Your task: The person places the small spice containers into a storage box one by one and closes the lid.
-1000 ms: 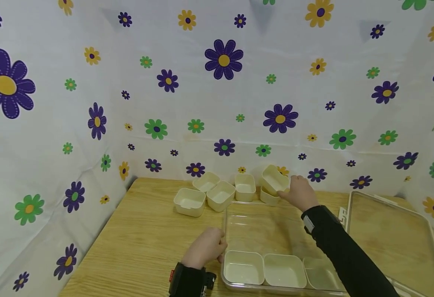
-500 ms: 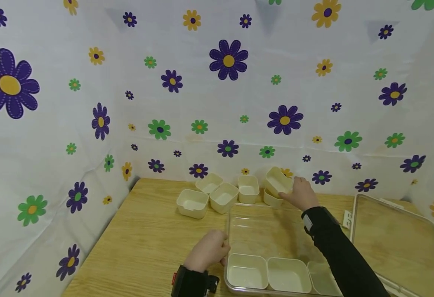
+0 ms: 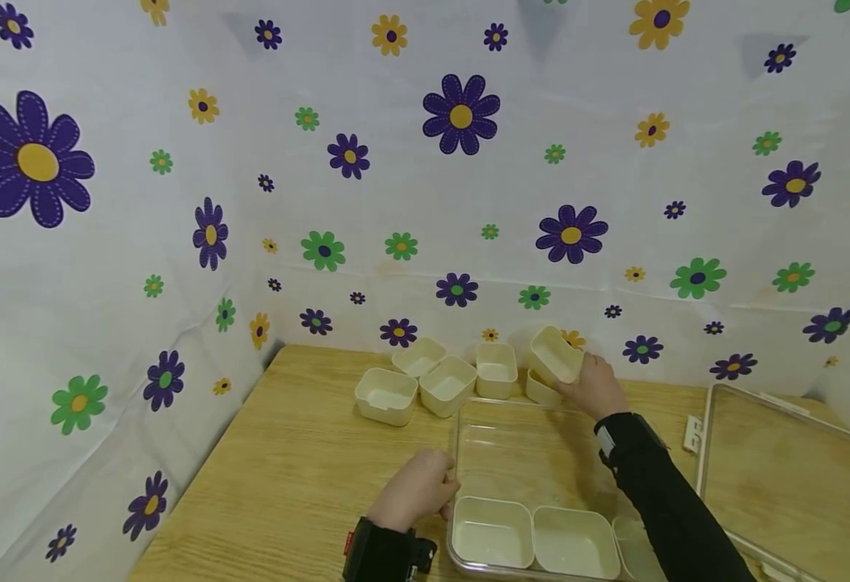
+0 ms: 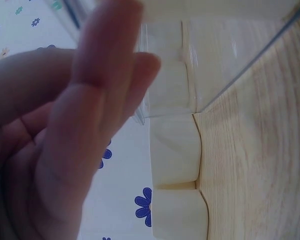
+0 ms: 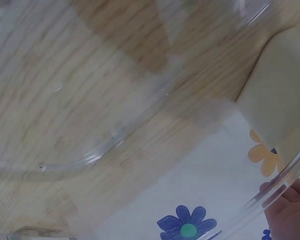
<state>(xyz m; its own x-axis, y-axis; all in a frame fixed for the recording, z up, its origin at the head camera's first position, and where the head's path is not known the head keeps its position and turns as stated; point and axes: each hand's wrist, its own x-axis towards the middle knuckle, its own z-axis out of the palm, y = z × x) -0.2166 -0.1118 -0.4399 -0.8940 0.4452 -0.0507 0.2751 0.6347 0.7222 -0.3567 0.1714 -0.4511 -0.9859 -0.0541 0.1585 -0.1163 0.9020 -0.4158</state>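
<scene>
Right hand (image 3: pixel 598 388) pinches tilted cream cup (image 3: pixel 554 356) near back edge of counter (image 3: pixel 287 453); left hand (image 3: pixel 414 489) grips left edge of clear box (image 3: pixel 519 453), room inside behind front cups (image 3: pixel 493 537).

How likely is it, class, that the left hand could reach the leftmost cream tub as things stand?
Probably yes: only tabletop shows between the left hand and the leftmost cream tub, outside the clear box. The hand would likely need to leave the box's wall first.
</scene>
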